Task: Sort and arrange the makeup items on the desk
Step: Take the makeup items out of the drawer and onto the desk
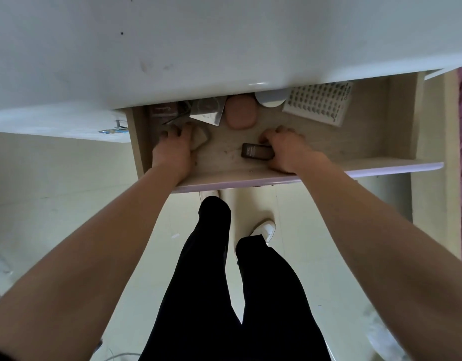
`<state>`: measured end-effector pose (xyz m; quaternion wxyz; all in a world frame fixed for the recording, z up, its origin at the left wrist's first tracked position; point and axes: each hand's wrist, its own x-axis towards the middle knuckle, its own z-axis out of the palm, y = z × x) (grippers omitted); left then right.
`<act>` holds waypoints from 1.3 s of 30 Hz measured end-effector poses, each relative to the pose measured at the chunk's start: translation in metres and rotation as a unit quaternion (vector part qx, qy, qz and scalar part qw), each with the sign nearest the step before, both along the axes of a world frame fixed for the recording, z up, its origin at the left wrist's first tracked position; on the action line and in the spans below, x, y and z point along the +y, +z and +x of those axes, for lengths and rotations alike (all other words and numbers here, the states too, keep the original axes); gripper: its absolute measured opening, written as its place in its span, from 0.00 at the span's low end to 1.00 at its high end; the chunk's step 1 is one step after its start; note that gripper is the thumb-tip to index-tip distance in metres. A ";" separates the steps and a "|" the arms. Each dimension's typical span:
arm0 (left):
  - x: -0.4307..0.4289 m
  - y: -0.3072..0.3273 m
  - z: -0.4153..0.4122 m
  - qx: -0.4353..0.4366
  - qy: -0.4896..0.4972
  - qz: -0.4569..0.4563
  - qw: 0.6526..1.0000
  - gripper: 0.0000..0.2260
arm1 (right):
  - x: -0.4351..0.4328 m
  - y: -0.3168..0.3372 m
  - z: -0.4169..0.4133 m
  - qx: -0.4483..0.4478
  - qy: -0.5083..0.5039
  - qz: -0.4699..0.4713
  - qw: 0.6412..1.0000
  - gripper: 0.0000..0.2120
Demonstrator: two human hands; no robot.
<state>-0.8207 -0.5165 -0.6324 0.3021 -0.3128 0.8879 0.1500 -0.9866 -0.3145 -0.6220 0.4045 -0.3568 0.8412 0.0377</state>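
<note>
In the open drawer [396, 118], the left hand [172, 144] curls over a beige sponge [200, 138] and the right hand [286, 151] grips a dark case [254, 151] near the front; a loose hold may drop either against the pink compact [241, 112] behind.

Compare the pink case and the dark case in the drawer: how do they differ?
The pink case is pale pink with rounded corners; the dark case is dark brown, slimmer, with pale print. The pink case sits at the back, by the edge of the desktop, untouched; the dark case lies nearer the front, its right end under the right hand. Both lie flat on the drawer floor.
</note>
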 end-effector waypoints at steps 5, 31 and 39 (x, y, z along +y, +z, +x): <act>-0.004 0.001 -0.001 0.011 0.007 0.011 1.000 0.30 | 0.001 0.000 -0.001 0.007 -0.001 -0.011 1.000 0.23; -0.093 0.207 0.052 0.316 0.276 -0.021 0.908 0.15 | -0.089 0.185 0.035 -0.052 -0.116 -0.207 0.970 0.14; -0.257 0.216 0.021 0.341 0.353 0.004 0.871 0.21 | -0.244 0.192 0.012 -0.068 -0.337 -0.246 0.906 0.18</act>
